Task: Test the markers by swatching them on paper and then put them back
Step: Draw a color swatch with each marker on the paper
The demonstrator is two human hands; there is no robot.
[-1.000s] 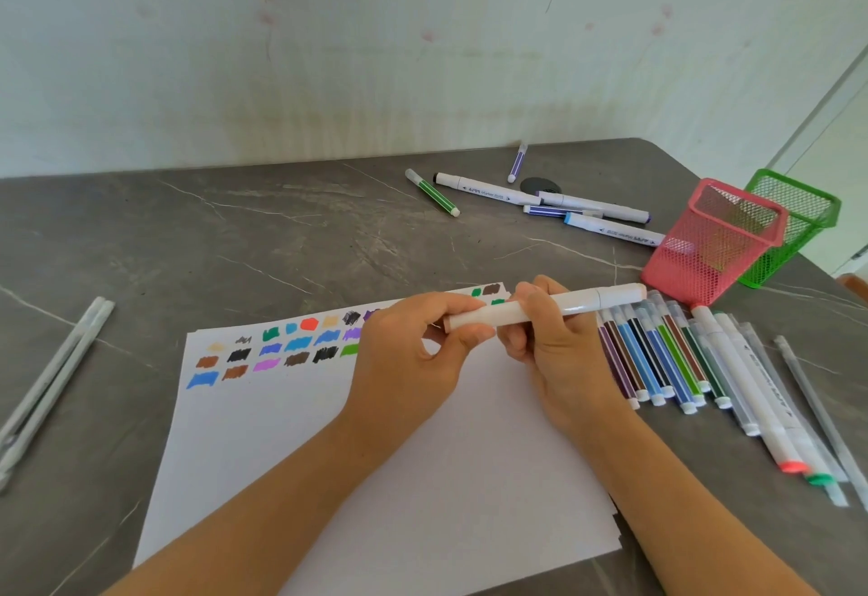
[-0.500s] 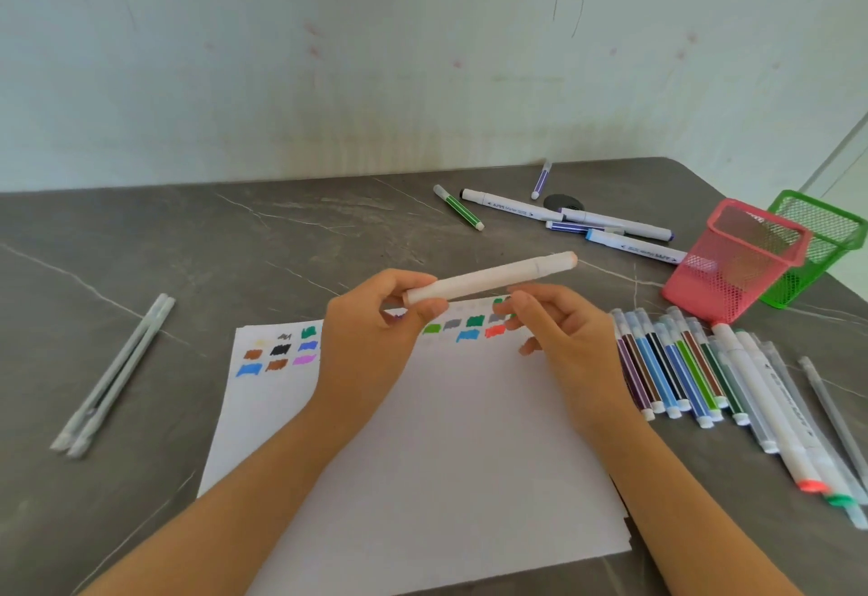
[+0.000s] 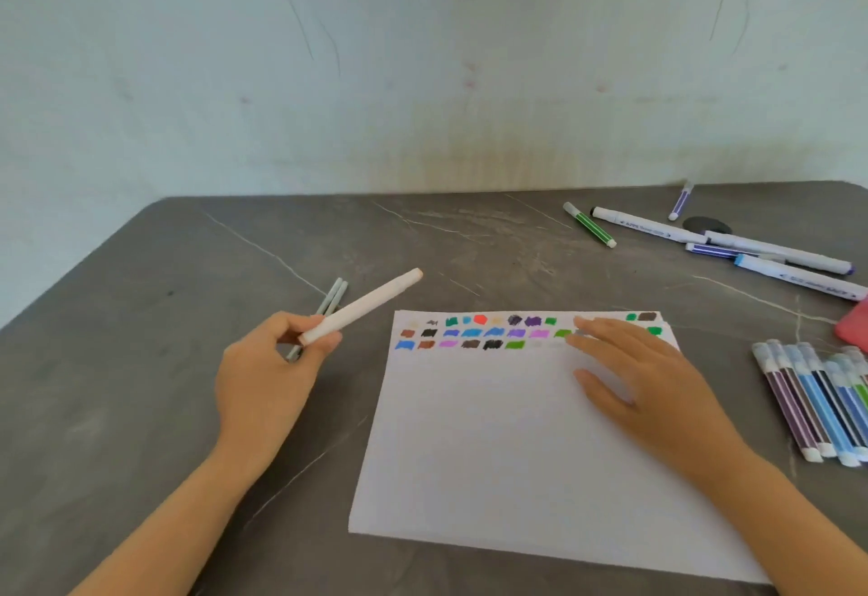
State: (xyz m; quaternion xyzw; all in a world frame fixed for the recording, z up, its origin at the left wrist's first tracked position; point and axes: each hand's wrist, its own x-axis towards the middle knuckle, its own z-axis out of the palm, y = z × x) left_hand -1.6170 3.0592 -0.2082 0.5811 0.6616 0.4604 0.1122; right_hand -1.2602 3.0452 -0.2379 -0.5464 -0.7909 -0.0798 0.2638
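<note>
Your left hand [image 3: 267, 374] pinched the white marker [image 3: 361, 306] by its near end, thumb and curled fingers closed on the barrel. It was held just left of the paper [image 3: 493, 454], orange end angled up. Your right hand [image 3: 643, 374] lay flat on the paper, fingers straight, holding nothing, fingertips over the swatches [image 3: 469, 332].

Risk: damp ink could smear under those fingers. The end-only pinch could let the marker tip out and roll among the grey pens [image 3: 336, 292] left of the paper.
</note>
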